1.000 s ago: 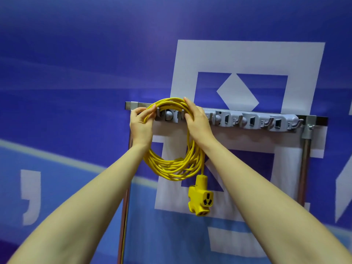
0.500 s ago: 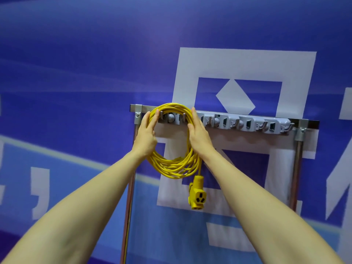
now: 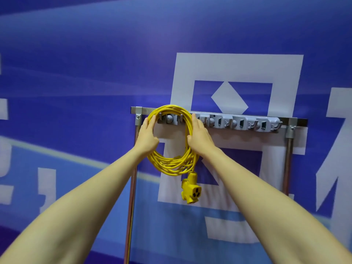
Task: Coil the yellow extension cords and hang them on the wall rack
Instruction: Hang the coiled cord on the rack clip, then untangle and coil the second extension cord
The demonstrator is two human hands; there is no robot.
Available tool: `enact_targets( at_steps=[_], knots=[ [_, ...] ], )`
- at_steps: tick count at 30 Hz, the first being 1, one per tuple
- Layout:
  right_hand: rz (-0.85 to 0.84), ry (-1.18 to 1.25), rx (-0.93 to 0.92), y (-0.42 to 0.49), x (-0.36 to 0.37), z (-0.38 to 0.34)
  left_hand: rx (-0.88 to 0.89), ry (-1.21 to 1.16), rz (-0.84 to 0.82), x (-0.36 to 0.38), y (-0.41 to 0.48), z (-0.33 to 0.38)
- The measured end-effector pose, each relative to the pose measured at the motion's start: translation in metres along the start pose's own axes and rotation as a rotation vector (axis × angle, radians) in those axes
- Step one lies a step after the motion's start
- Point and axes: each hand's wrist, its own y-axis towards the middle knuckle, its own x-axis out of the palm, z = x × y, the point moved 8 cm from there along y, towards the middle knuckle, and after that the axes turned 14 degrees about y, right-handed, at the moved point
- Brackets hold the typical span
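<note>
A grey hook rack point(image 3: 242, 123) runs along a metal bar point(image 3: 297, 121) held up by two upright poles, in front of a blue and white wall banner. At the rack's left end a coiled yellow cord point(image 3: 171, 162) hangs, apparently over the hooks, its socket block point(image 3: 191, 189) dangling below. The hooks to the right are bare.

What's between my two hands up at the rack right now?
In the head view, the coiled yellow cord and the rack's left hooks lie between the left hand and right hand.
</note>
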Motion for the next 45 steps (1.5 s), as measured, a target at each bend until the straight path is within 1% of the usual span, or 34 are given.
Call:
enact_targets(
  at_steps=[4,8,12,15,18,20,24,29,36,41,45],
  knots=[
    [-0.035,0.030,0.040,-0.009,-0.008,-0.001,-0.031,0.059,-0.044,-0.004,-0.012,0.007],
    [0.018,-0.001,-0.045,-0.037,-0.027,-0.010,-0.014,0.082,-0.074,-0.006,-0.031,0.027],
    [0.063,-0.085,-0.085,-0.086,-0.050,-0.010,-0.006,0.176,-0.139,0.007,-0.069,0.047],
    [0.033,-0.175,-0.070,-0.132,-0.061,0.001,0.036,0.274,-0.209,0.020,-0.112,0.069],
    [-0.021,-0.251,-0.029,-0.187,-0.071,0.020,0.079,0.293,-0.279,0.037,-0.166,0.087],
    [-0.083,-0.272,0.032,-0.228,-0.071,0.039,0.086,0.308,-0.361,0.056,-0.209,0.092],
    [-0.217,-0.300,0.172,-0.313,-0.057,0.095,0.034,0.324,-0.577,0.111,-0.297,0.087],
    [-0.397,-0.343,0.354,-0.418,-0.019,0.173,-0.013,0.333,-0.784,0.189,-0.395,0.063],
    [-0.695,-0.251,0.671,-0.554,0.075,0.296,-0.181,0.344,-1.138,0.308,-0.532,-0.011],
    [-0.790,-0.152,0.856,-0.641,0.140,0.357,-0.299,0.341,-1.349,0.369,-0.628,-0.064],
    [-0.881,-0.097,0.998,-0.711,0.184,0.382,-0.308,0.334,-1.491,0.394,-0.699,-0.087]
  ],
)
